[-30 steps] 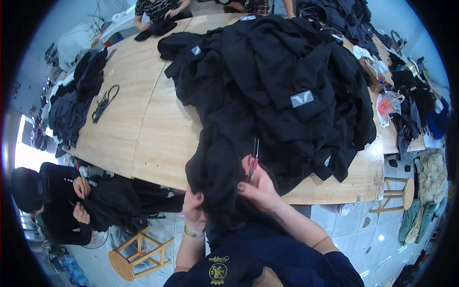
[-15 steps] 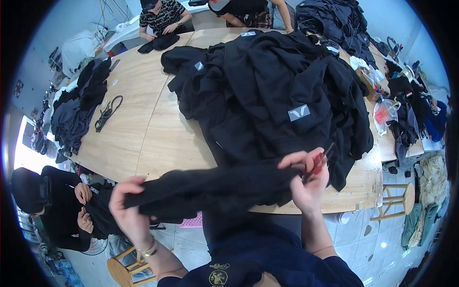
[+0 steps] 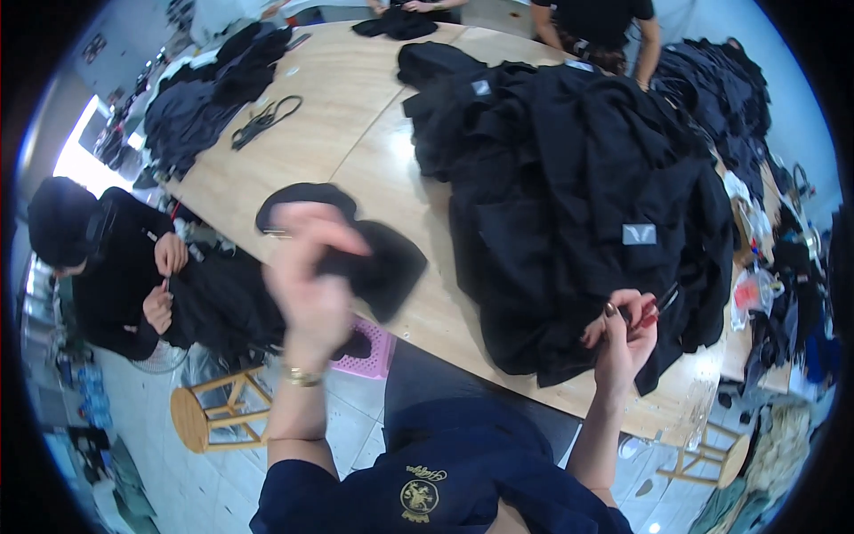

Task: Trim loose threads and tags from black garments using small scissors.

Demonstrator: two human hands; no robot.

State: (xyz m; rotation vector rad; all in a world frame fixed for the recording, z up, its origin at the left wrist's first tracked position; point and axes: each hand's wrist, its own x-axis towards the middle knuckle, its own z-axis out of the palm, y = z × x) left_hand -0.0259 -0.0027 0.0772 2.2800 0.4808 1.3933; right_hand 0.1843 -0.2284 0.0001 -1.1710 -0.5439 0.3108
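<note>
My left hand is raised and motion-blurred over the near edge of the wooden table. It grips a black garment that lies partly on the table and partly hangs over the edge. My right hand is closed on small red-handled snips at the near edge of a big pile of black garments with grey labels. The pile covers the right half of the table.
A person in black sits at my left working on dark cloth. Below are a wooden stool and a pink plastic stool. A black cord and a smaller dark pile lie far left. Another person stands at the far end.
My left hand has swung the black garment from in front of me up and left onto the table. My right hand let go of that garment and moved down to the pile's edge.
</note>
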